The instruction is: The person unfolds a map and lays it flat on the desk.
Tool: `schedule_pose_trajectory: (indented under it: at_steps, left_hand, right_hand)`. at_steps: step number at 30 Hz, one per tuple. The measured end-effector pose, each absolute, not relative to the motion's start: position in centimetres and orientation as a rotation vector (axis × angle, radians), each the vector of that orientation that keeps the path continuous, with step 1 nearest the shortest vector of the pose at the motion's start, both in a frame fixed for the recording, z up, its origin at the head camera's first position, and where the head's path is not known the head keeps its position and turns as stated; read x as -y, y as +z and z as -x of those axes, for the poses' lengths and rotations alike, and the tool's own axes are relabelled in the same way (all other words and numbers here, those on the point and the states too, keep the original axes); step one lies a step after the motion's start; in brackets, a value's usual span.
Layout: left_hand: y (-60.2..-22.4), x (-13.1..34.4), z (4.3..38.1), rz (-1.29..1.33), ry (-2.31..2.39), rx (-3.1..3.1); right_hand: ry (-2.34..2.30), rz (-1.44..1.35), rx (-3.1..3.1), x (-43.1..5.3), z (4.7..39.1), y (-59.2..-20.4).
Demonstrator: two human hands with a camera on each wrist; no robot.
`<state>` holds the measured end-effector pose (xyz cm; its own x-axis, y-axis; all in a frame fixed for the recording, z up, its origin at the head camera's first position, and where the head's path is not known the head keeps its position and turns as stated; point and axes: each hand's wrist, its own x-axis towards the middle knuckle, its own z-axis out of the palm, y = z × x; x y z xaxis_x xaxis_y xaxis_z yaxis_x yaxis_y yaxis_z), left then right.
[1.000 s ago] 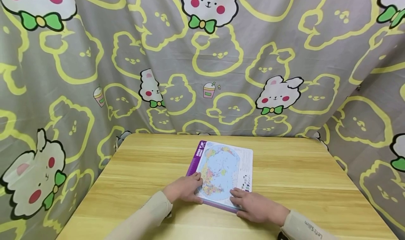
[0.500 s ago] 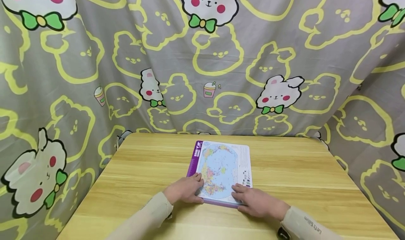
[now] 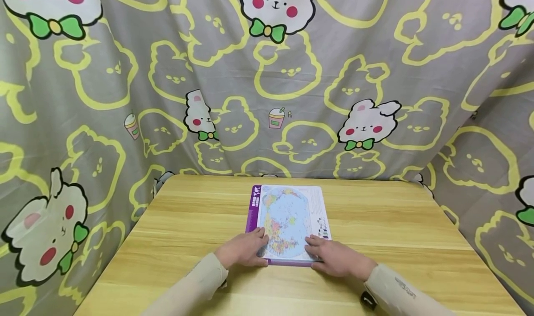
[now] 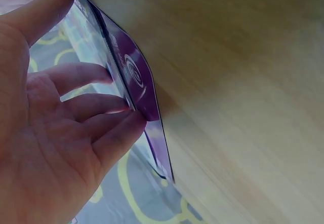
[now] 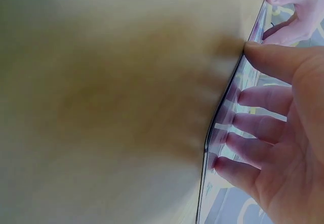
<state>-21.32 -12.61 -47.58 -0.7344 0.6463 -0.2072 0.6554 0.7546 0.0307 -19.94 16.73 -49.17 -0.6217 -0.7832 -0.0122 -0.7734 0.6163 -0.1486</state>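
Observation:
A glossy world map sheet (image 3: 289,214) lies flat on the wooden table in the head view, with a purple band down its left side. Along its near edge shows a purple strip with a white spiral mark (image 4: 134,71) in the left wrist view; whether this is a second sheet I cannot tell. My left hand (image 3: 244,249) rests on the near left corner, thumb at the near edge and fingertips touching the sheet. At the near right corner, my right hand (image 3: 335,255) lies the same way, its fingers (image 5: 263,126) spread and nearly straight against the glossy surface.
The light wooden table (image 3: 396,214) extends around the sheet on all sides. A grey curtain (image 3: 300,79) with yellow outlines and white rabbits hangs behind the table and along both sides. A dark wrist device (image 3: 368,300) sits by the right sleeve.
The map sheet has turned slightly, its far edge swinging left so that the near edge now lies almost level. My right hand has shifted a little away from me; the left hand has hardly moved.

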Motion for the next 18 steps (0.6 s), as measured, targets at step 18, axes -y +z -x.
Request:
schedule_pose_trajectory:
  at_steps: [18]
  left_hand:
    - [-47.6, 13.8, 23.2, -0.947, 0.029, -2.718]
  right_hand:
    - [-0.159, 1.31, -2.765, -15.0, 22.0, -49.1]
